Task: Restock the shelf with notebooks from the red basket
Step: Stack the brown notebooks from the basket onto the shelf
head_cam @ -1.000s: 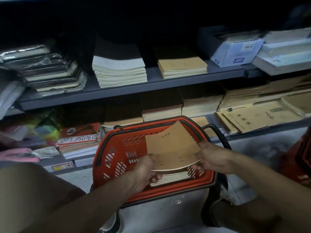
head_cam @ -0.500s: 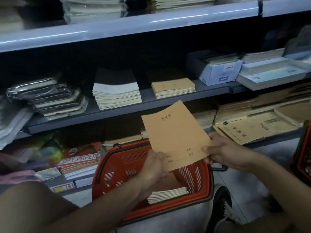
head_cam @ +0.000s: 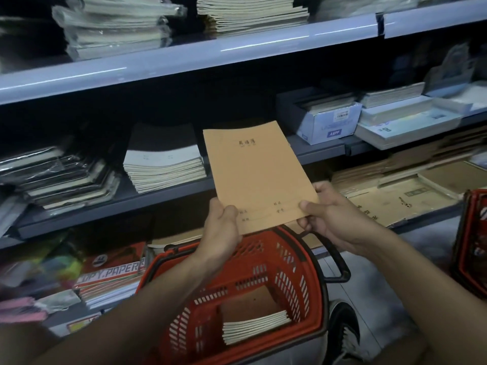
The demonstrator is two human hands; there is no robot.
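I hold a tan notebook (head_cam: 257,175) up in front of the middle shelf (head_cam: 168,204), its cover facing me. My left hand (head_cam: 221,227) grips its lower left corner and my right hand (head_cam: 329,214) grips its lower right edge. Below my arms stands the red basket (head_cam: 297,262), with a small stack of tan notebooks (head_cam: 255,322) lying in its bottom. The held notebook hides the shelf spot right behind it.
A pale notebook stack (head_cam: 164,167) lies left of the held notebook, wrapped dark books (head_cam: 58,177) further left. A white-blue box (head_cam: 329,117) sits to the right. The lower shelf carries brown envelopes (head_cam: 400,198) and copy paper (head_cam: 108,270). A second red basket (head_cam: 474,246) is at the right edge.
Both hands lifted the tan notebook out of the basket and up to the level of the middle shelf. My view tilted upward, bringing the top shelf into sight.
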